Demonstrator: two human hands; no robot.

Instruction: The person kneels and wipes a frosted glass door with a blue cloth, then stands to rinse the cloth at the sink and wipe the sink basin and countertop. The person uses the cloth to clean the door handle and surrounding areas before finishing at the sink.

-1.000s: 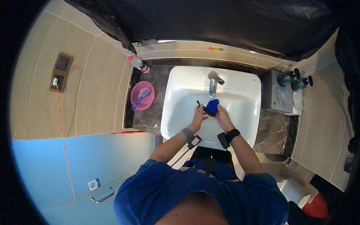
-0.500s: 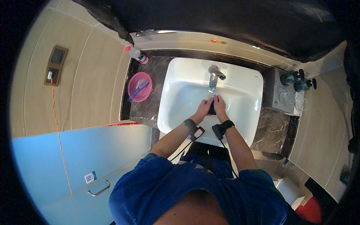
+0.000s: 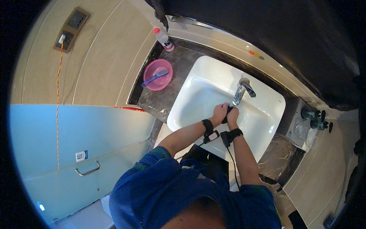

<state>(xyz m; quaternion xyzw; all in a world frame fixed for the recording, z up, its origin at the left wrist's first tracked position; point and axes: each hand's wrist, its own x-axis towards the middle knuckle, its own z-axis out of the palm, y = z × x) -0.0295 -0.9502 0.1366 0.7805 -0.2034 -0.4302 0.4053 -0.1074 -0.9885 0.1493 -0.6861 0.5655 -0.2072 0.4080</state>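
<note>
Both hands are over the white sink (image 3: pixel 190 101), close below the spout of the chrome faucet (image 3: pixel 241 90). My left hand (image 3: pixel 219 113) has its fingers curled on one side of a small black item (image 3: pixel 228 114), soft-looking like a piece of cloth. From the other side my right hand (image 3: pixel 233 116) grips the same item. The fingers hide much of it, so its exact kind cannot be made out. Each wrist wears a black strap, with a small device (image 3: pixel 211 136) on the left one and a dark block (image 3: pixel 228 136) on the right.
A pink basin (image 3: pixel 153 68) with a blue-handled brush (image 3: pixel 155 77) across it stands on the dark marble counter (image 3: pixel 183 57) at left. Behind it is a red-capped bottle (image 3: pixel 164 41). Dark pump bottles (image 3: pixel 310 113) and a clear glass dish (image 3: pixel 302 130) sit at right.
The whole view has turned, so the sink now sits tilted and further right. My hands have shifted slightly, and the black item now shows between the fingertips near the spout.
</note>
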